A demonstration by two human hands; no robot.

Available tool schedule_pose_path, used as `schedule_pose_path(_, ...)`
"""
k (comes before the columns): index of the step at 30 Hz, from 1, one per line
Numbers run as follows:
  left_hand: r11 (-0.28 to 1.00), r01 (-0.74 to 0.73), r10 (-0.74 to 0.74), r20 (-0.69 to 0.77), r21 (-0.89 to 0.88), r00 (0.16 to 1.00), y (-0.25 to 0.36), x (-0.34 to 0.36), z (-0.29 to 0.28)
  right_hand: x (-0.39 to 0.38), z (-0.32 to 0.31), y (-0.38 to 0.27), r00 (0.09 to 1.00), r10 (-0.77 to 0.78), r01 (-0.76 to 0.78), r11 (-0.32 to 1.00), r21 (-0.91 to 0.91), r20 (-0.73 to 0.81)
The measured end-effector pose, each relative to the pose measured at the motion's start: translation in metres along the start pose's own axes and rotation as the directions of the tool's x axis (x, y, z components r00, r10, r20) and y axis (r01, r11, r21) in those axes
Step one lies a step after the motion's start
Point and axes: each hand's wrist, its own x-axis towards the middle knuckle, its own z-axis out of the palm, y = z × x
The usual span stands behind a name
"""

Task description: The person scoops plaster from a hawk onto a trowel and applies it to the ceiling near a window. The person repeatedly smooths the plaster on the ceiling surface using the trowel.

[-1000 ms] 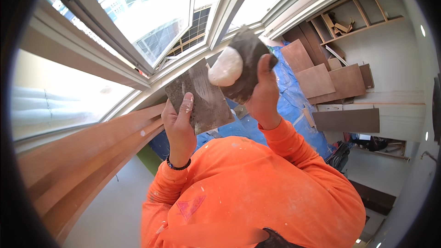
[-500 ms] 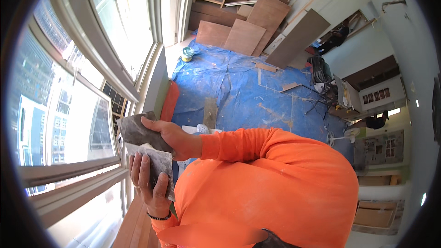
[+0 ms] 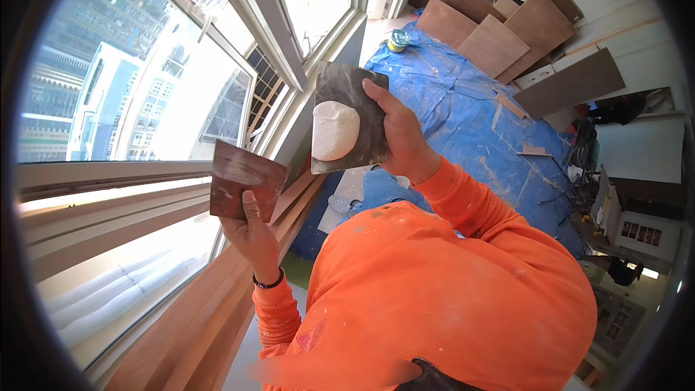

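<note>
My right hand [image 3: 407,136] holds a thin, dark, roughly square putty plate [image 3: 373,119], thumb on top, its other fingers hidden beneath. A smooth white mound of paste [image 3: 335,131] sits on that plate, toward its left edge. Lower and to the left, my left hand [image 3: 252,235] grips a smaller reddish-brown putty scraper [image 3: 247,181], smeared with pale streaks. Its thumb presses on the near face. The two flat tools are apart, the scraper tilted beside the window frame [image 3: 268,90].
Wooden boards [image 3: 210,304] line the sill below the windows. Blue sheeting [image 3: 463,112] covers the floor, with a bucket [image 3: 398,40] on it. Brown panels [image 3: 492,47] lean at the back. Another person [image 3: 617,108] is at the far right.
My hands have drawn apart from where the two tools met. The right hand has moved up and right, its plate turned so the white mound shows. The view has swung left.
</note>
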Motion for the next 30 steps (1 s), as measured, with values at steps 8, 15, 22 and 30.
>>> schedule_pose_path(8,0.227,-0.780,0.312,0.715,0.583,0.625,0.119,0.019,0.055,0.020,0.011,-0.021,0.984,0.105,-0.093,0.991,-0.093,0.142)
schedule_pose_path(15,0.201,-0.744,0.282,0.690,0.637,0.667,0.102,0.021,0.097,0.046,0.018,-0.031,0.989,-0.043,0.086,0.947,-0.311,0.142)
schedule_pose_path(22,0.662,-0.540,0.359,0.412,0.519,0.837,0.072,0.025,0.088,0.067,0.038,-0.072,0.966,-0.257,0.254,0.919,-0.301,0.032)
schedule_pose_path(30,0.526,0.008,-0.163,-0.092,-0.850,0.982,0.009,0.015,0.109,0.081,0.014,-0.114,0.868,-0.118,0.020,0.979,0.203,0.483)
